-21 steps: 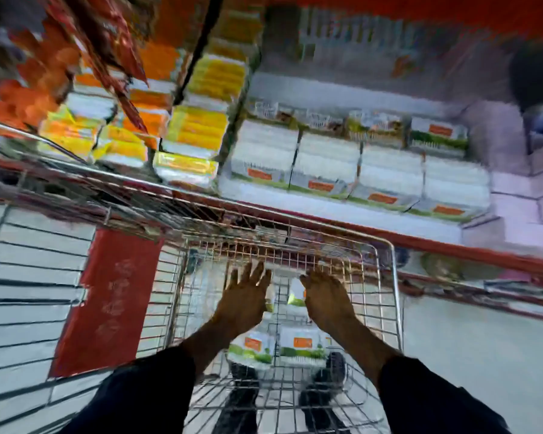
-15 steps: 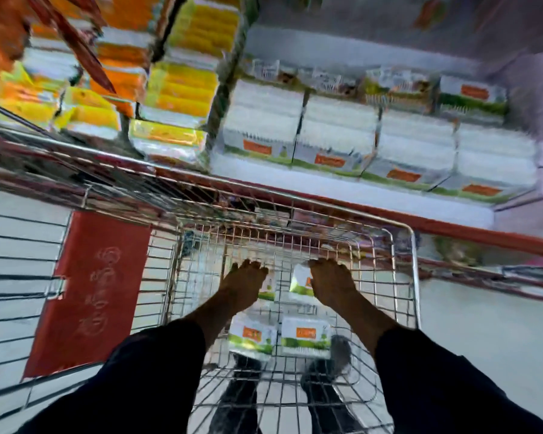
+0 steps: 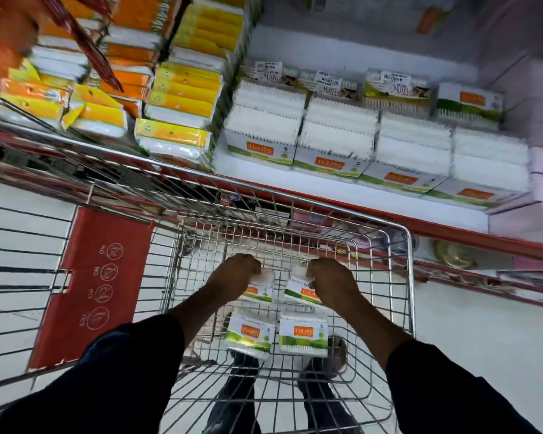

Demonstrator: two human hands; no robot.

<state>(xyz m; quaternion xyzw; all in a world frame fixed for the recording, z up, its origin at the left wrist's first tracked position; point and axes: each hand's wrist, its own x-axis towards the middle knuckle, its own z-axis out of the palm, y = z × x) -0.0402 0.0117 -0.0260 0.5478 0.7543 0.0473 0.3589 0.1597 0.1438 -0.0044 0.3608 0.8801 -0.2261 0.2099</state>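
Both my arms reach down into a wire shopping cart (image 3: 409, 277). My left hand (image 3: 235, 274) grips a white-and-green cotton swab pack (image 3: 259, 289) near the cart's far end. My right hand (image 3: 331, 278) grips a second such pack (image 3: 298, 291) beside it. Two more packs lie flat on the cart floor nearer to me, one on the left (image 3: 250, 333) and one on the right (image 3: 303, 335). The fingers of both hands are curled over the far edges of their packs.
A shelf (image 3: 358, 195) beyond the cart holds rows of the same swab packs (image 3: 336, 142). Yellow and orange packets (image 3: 182, 98) are stacked to the left. A red child-seat flap (image 3: 98, 277) hangs on the cart's left side. My shoes (image 3: 323, 364) show through the mesh.
Both hands went from spread fingers over the packs to curled fingers gripping them. The view has tilted, so the shelf sits higher and closer.
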